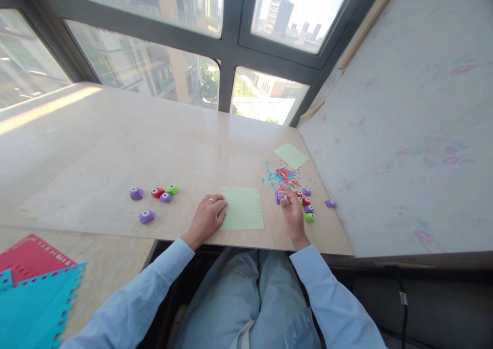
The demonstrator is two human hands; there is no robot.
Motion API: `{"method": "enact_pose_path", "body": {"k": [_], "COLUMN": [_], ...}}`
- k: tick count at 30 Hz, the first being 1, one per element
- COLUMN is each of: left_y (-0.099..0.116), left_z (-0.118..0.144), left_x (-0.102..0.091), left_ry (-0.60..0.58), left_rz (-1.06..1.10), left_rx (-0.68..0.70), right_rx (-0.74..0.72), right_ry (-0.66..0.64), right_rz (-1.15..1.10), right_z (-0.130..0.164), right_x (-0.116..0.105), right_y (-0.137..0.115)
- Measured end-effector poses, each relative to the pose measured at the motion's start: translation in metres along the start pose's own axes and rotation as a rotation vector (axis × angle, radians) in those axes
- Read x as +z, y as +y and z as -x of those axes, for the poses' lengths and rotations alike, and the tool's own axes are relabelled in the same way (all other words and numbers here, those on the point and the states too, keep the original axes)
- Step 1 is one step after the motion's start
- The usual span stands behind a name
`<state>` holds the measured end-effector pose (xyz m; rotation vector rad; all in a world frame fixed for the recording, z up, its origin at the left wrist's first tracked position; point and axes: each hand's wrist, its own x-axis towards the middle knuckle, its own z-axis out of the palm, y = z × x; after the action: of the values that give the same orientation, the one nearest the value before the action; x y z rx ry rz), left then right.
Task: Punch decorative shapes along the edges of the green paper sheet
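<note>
Left hand point(207, 216) flat on punched green paper sheet point(242, 208), right hand point(291, 211) gripping purple plastic punch point(279, 197)

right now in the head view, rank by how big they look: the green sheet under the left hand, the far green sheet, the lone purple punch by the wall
1. Green sheet at the left hand
2. Far green sheet, though farther from the camera, so true size is unsure
3. Lone purple punch

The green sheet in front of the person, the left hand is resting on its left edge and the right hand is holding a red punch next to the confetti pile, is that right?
Not quite. The head view shows the right hand holding a purple punch, not a red one. The rest holds: the left hand rests on the left edge of the green sheet, and the confetti pile lies just beyond the right hand.
</note>
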<state>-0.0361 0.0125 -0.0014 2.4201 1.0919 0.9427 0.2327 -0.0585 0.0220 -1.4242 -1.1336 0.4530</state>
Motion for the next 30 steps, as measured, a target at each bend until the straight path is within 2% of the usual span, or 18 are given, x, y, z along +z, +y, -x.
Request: {"method": "enact_pose_path", "body": {"k": [2,7,14,20,23,27,30], "left_y": [0.0,-0.001,0.002,0.006,0.009,0.028,0.056], "left_z": [0.0,0.0,0.0,0.003,0.004,0.002,0.0], "left_x": [0.0,0.0,-0.002,0.001,0.001,-0.004,-0.008], "left_ry": [-0.002,0.01,-0.008,-0.077,-0.033,0.049,-0.043], "left_rz": [-0.003,-0.004,-0.032,-0.041,0.026,0.165,0.309], "left_rx": [0.003,-0.005,0.025,0.026,-0.019,-0.084,-0.099], "right_rx": [-0.018,0.17,0.192,0.2,0.161,0.003,-0.177], "right_ry": [0.022,0.102,0.311,0.179,0.129,0.026,-0.131], "right_rz": [-0.01,-0.121,-0.079,-0.041,-0.01,0.029,0.026], "right_z": [0.0,0.018,0.031,0.029,0.027,0.028,0.034], "right_x": [0.0,-0.008,-0.012,-0.009,-0.008,-0.008,-0.007], "right_y": [0.0,0.017,0.022,0.022,0.025,0.025,0.018]}}
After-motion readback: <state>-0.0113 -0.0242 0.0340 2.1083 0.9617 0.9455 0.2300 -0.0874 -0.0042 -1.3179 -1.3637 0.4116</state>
